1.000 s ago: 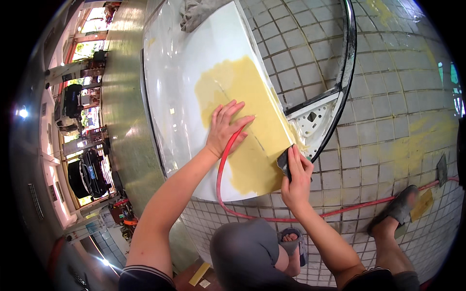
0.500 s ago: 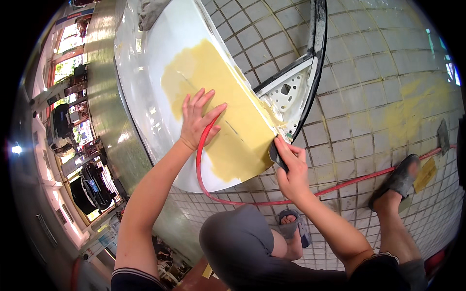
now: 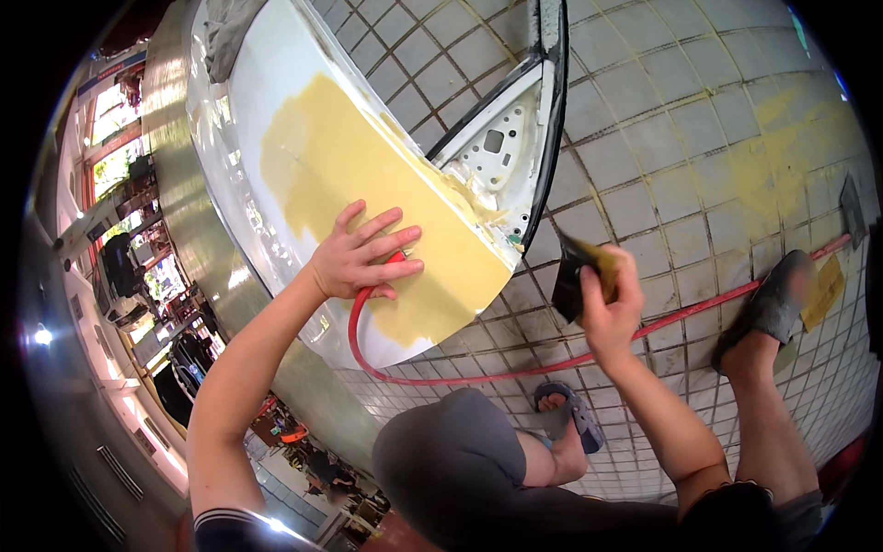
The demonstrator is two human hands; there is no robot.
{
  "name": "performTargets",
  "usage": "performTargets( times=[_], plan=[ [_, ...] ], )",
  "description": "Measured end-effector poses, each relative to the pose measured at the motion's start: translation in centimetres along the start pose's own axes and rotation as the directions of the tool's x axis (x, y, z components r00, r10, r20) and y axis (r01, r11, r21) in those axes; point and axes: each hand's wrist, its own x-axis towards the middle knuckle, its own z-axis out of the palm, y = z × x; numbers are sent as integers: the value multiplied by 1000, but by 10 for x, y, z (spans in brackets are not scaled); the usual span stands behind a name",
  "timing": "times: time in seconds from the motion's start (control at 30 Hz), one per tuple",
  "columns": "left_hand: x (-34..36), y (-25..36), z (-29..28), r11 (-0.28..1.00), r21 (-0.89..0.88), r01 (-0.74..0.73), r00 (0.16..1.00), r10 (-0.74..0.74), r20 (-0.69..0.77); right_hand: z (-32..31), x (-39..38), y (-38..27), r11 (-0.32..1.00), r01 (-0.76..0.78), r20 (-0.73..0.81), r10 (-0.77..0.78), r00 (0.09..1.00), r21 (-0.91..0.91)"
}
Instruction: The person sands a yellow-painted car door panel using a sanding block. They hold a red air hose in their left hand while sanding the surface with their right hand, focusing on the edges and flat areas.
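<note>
- The sheet [image 3: 572,281] is in the right hand [image 3: 614,304], pinched between the thumb and the bent fingers. It sticks out to the left of this hand; its dark face shows, and near the fingers there is a yellowish part.
- The right hand is therefore narrow, closed around the sheet. Hand and sheet are in the air, over the tiles [image 3: 635,202], just beside the lower right corner of the door [image 3: 253,83] and apart from it.
- The door is white and lies in front of the person, to the left of the right hand. A broad yellow patch [image 3: 349,170] covers its right part and goes up to the edge.
- The left hand [image 3: 372,253] is wide, with the fingers spread, and rests on the lower part of the patch. The patch extends above it and to its right.
- The red hose [image 3: 515,373] has its end at the fingers of the left hand. Because the fingers cover it, I cannot tell whether it is gripped or only lies under them. From there it bends down and runs to the right across the tiles.
- Beside the door's right edge is a white bracket [image 3: 494,147] with holes, bordered by a black frame [image 3: 552,156].
- A grey cloth [image 3: 228,37] lies on the door's upper end.
- Farther to the right, near the sandal [image 3: 777,299], lies a brownish scrap [image 3: 823,290].
</note>
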Motion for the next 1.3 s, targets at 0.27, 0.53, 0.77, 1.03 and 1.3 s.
performTargets(
  times=[0.27,0.53,0.77,1.03,1.3],
  plan=[
    [5,-2,2,999,-44,-20,1000,19,-24,-30,29,15,919,-144,247,52,968,367],
    [8,-1,1,998,-58,17,999,-18,-29,-17,26,9,994,8,335,-45,941,110],
    [3,-2,3,995,-82,59,998,-61,-31,-5,13,6,955,289,411,-289,864,66],
    [4,-4,1,995,-83,46,998,-49,-35,20,-2,14,912,400,283,-362,888,-90],
    [5,-3,1,994,-99,55,998,-59,-33,43,-2,-22,943,294,198,-263,944,-154]
  ],
)
